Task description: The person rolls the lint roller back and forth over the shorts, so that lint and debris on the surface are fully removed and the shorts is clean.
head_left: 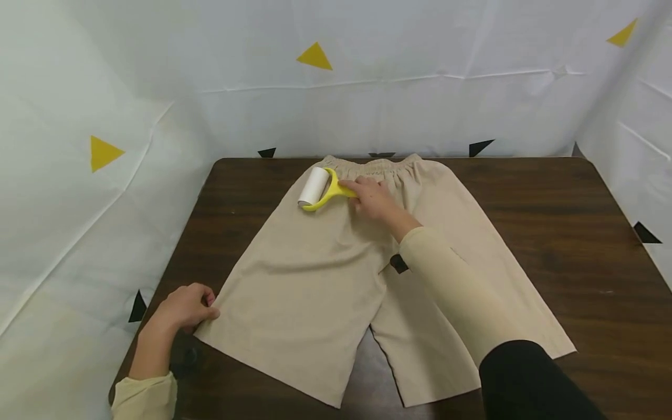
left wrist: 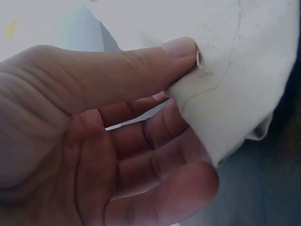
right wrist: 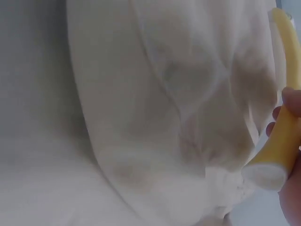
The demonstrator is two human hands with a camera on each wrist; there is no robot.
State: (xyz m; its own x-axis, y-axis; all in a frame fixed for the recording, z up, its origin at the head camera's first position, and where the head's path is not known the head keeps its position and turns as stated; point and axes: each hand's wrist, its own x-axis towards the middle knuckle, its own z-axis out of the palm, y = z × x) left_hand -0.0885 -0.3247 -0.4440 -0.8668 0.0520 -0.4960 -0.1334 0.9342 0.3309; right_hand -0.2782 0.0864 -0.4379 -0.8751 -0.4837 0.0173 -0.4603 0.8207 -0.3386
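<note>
'Cause these shorts (head_left: 304, 291) might slide, my left hand (head_left: 188, 304) pinches their hem (head_left: 268, 370) while my right hand (head_left: 375, 199) grips the lint roller (head_left: 315, 186) near their waistband (head_left: 374, 169).

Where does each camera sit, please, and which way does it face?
Head: worn on the head, facing forward and down at beige shorts; left hand, right hand and both sleeves show.
Left wrist: worn there, facing the shorts' corner; thumb and fingers show.
Right wrist: worn there, facing the shorts; right fingers show partly.
Shared by head and right wrist: yellow handle.
</note>
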